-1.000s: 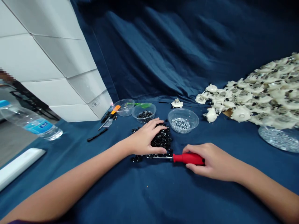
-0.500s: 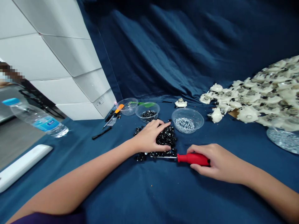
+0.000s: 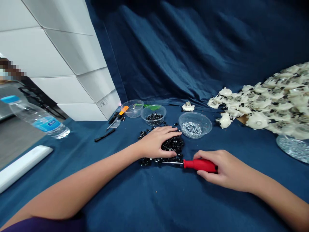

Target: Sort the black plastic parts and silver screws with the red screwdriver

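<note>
My left hand (image 3: 158,141) rests with fingers spread over a heap of small black parts (image 3: 174,145) on the blue cloth. In my right hand (image 3: 220,169) is a red-handled screwdriver (image 3: 200,165), lying low along the cloth. Its metal shaft points left along the heap's near edge, and its tip is hard to make out against the black parts. Just behind the heap stands a clear bowl with black parts (image 3: 154,116). To its right, another clear bowl (image 3: 205,124) holds small silvery screw-like pieces.
White cream-coloured mechanisms (image 3: 258,120) are piled at the right, beside a clear tub of silvery pieces (image 3: 293,148). One single mechanism (image 3: 188,106) stands behind the bowls. At left are stacked white boxes (image 3: 84,87), a water bottle (image 3: 49,124), a white bar (image 3: 26,166) and an orange-handled tool (image 3: 123,110).
My left hand's fingers have shifted slightly right over the heap, and some black parts have spread that way. My right hand keeps the screwdriver in nearly the same place.
</note>
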{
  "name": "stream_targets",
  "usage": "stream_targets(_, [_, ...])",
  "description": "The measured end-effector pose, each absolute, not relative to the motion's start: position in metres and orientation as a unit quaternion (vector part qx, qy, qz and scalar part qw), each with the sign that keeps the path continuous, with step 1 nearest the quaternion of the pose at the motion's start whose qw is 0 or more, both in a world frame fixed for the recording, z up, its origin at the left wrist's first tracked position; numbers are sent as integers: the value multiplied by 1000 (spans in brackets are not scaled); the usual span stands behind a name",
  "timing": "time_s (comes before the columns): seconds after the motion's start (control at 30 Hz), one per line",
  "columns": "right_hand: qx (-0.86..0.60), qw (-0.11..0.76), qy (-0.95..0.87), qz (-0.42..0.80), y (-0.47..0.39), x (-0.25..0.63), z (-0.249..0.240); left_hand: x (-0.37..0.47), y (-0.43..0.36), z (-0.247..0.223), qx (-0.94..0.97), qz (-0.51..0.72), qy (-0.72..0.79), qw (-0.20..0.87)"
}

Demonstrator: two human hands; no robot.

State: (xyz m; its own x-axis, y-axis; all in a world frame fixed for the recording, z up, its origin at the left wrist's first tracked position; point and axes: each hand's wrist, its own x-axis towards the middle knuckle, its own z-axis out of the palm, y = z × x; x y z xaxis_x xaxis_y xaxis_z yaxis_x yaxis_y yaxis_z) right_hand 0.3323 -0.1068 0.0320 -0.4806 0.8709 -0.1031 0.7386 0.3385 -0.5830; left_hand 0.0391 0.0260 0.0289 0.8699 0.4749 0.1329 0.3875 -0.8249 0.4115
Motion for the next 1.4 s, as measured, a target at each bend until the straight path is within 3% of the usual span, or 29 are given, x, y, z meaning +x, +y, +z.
stream_targets(0.87, [-500,108,-809,289,-107,331,33,42,23,35,959,154,206,122])
stream_targets(1.17, [-504,111,-807,286,-109,329,37,39,27,27,942,175,220,182])
stream_targets(1.4, [-524,111,-797,280,-108,328,37,31,30,38,947,125,191,227])
